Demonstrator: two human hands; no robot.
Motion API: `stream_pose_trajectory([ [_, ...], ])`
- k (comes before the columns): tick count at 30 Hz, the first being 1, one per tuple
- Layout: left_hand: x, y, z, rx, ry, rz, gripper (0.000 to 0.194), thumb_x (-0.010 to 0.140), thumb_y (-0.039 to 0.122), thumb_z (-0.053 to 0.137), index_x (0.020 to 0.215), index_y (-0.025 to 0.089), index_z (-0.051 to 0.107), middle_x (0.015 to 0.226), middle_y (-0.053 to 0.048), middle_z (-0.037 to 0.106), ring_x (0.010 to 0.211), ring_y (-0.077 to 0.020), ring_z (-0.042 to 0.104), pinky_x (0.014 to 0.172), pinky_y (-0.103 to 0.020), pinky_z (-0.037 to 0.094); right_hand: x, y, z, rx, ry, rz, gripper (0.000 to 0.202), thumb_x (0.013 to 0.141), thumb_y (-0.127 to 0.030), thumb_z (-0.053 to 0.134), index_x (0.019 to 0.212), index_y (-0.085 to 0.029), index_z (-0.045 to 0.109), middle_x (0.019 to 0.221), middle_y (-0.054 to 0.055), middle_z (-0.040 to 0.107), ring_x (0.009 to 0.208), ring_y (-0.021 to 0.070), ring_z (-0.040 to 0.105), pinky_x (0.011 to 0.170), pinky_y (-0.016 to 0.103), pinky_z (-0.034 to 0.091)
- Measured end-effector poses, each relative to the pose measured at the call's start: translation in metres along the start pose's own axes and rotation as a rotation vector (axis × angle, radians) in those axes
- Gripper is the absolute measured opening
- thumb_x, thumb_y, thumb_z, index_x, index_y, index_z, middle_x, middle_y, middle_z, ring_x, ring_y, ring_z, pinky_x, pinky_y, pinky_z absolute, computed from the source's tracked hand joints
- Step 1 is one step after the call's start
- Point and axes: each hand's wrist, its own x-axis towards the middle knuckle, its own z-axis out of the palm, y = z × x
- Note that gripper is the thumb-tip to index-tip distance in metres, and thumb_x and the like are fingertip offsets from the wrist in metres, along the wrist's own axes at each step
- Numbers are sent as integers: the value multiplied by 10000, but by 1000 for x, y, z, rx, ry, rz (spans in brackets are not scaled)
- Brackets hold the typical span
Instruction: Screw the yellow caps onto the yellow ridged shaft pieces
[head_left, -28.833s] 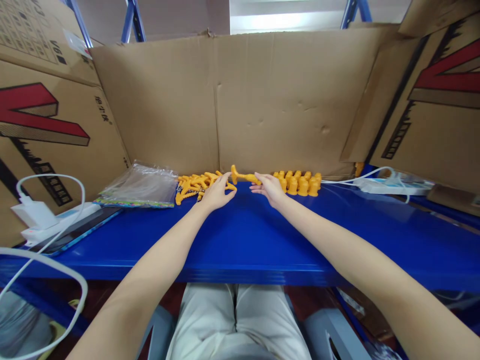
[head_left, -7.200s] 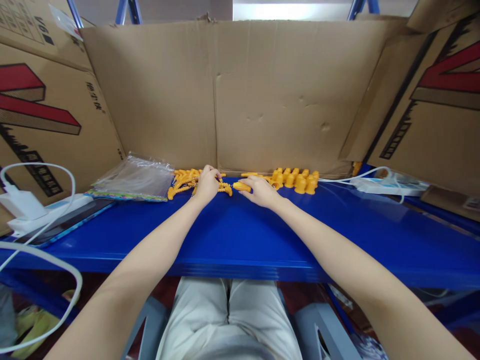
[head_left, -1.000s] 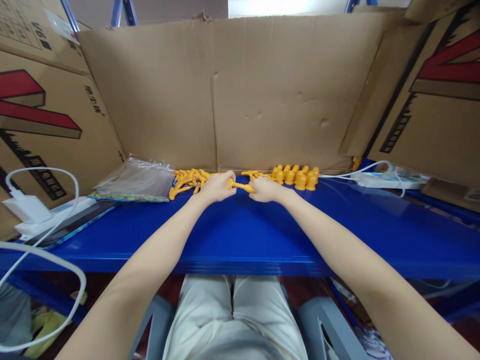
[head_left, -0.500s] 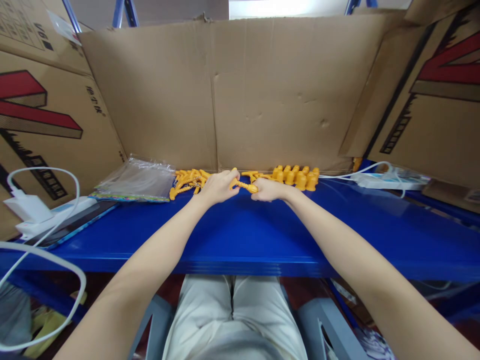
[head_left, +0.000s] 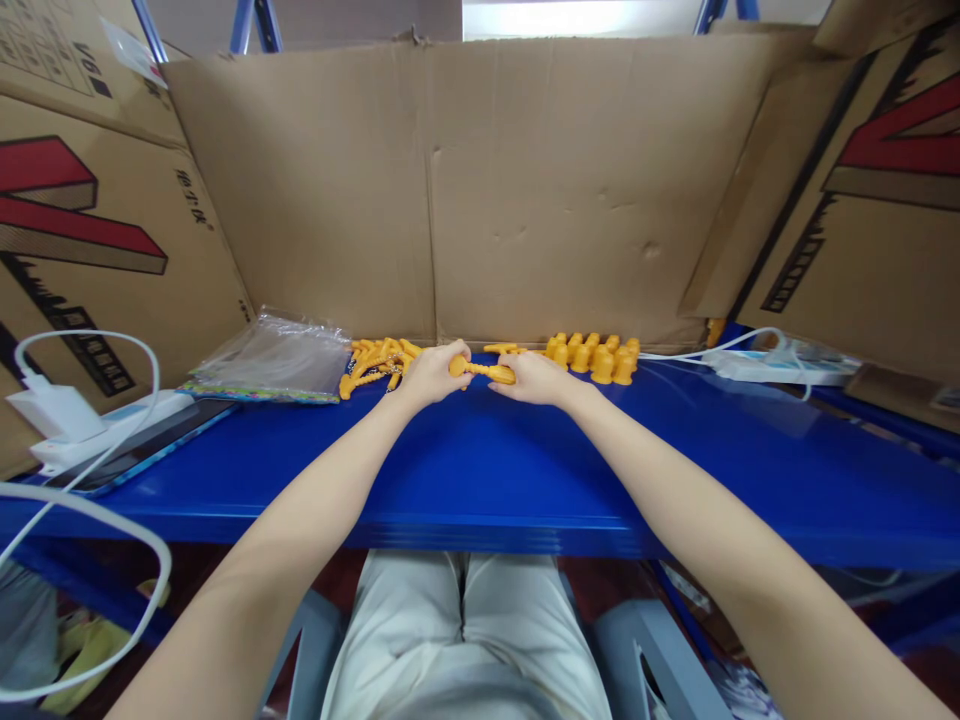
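Between my two hands, just above the blue tabletop (head_left: 487, 460), is a small yellow plastic piece with a twisted shaft (head_left: 480, 369). My left hand (head_left: 431, 376) is closed on its round, knob-like end. The thicker other end sits in the closed fingers of my right hand (head_left: 534, 378). Beside my left hand lies a pile of similar yellow twisted pieces (head_left: 367, 368), with bits of metal chain among them. To the right of my right hand stand several yellow bell-shaped pieces (head_left: 602, 362) in rows. A few loose yellow parts (head_left: 501, 348) lie behind my hands.
Clear plastic bags (head_left: 277, 360) lie at left, near a dark flat tablet-like device (head_left: 150, 448) and a white power strip with charger (head_left: 64, 415). Another white power strip (head_left: 780, 367) is at right. A cardboard wall (head_left: 570, 190) closes off the back.
The yellow piece has turned between my hands, so its round end now faces the camera and it lies more level. Both hands have shifted grip slightly.
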Motion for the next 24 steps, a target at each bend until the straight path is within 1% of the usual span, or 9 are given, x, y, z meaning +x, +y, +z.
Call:
stream_pose_trajectory([
  [3,0,-2,0,-14,3,-28,164,716,230,617,878,222,594,788,7,658,730,-167,592,676,-258,406,1,-3,2,-45,-5,-4,224,859,-339,545,917,-152,653,890,103,701,776,214,642,650,277,379],
  [6,0,2,-3,27,5,-27,174,711,225,611,885,226,602,802,-1,665,745,-178,599,677,-263,404,3,-4,1,-17,-45,-14,164,833,-256,538,871,-148,655,816,75,685,708,185,615,620,266,359],
  [11,0,9,-7,96,2,-10,176,725,212,598,899,229,604,837,-10,683,762,-187,612,670,-267,410,4,-4,-2,67,-90,6,91,790,-199,545,750,-153,612,666,15,597,588,130,517,554,245,310],
  [15,0,9,-7,128,8,7,185,733,201,602,917,225,605,878,-17,693,791,-188,627,690,-269,431,4,-4,-3,113,-107,5,80,775,-187,551,701,-161,569,607,-18,520,540,108,449,531,236,292],
  [19,-1,8,-6,146,27,25,202,748,186,599,947,220,613,950,-33,695,846,-194,637,730,-278,453,5,-1,0,136,-78,-4,104,796,-213,559,704,-164,563,600,-19,505,543,109,452,543,231,302],
  [22,-1,6,-4,148,49,30,216,774,185,585,984,228,617,986,-32,684,884,-190,638,762,-279,467,6,4,6,168,-13,-32,178,826,-317,594,751,-156,589,640,3,558,583,125,498,576,236,329],
  [24,-1,3,-3,144,48,11,235,798,187,572,1024,234,617,1020,-34,673,930,-194,638,795,-286,473,7,8,11,229,33,-62,216,822,-360,616,833,-144,618,727,32,619,647,147,547,611,246,365],
])
